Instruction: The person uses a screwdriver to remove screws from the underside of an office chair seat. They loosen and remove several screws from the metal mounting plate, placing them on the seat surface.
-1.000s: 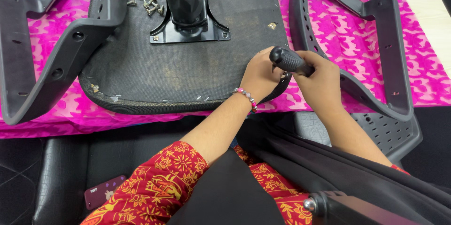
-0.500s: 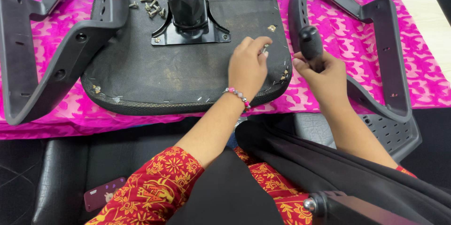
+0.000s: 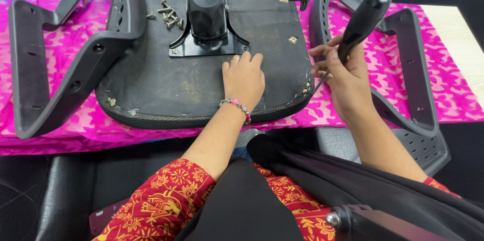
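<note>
left hand [image 3: 244, 80] flat, right hand [image 3: 343, 77] clenched

screwdriver [image 3: 360, 22] tip hidden behind right hand [image 3: 345, 77]; seat base [image 3: 151, 80] top cut off.

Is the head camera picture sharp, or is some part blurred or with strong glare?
Head view: even, soft light, no harsh glare; the right hand and screwdriver look sharp, the left hand on the seat base too; straight edges bow slightly toward the picture's sides.

- I see a pink patterned cloth [image 3: 454, 95] across the frame's middle
- pale wooden tabletop [image 3: 461, 29] upper right
- black leather seat [image 3: 75, 185] lower left
</note>
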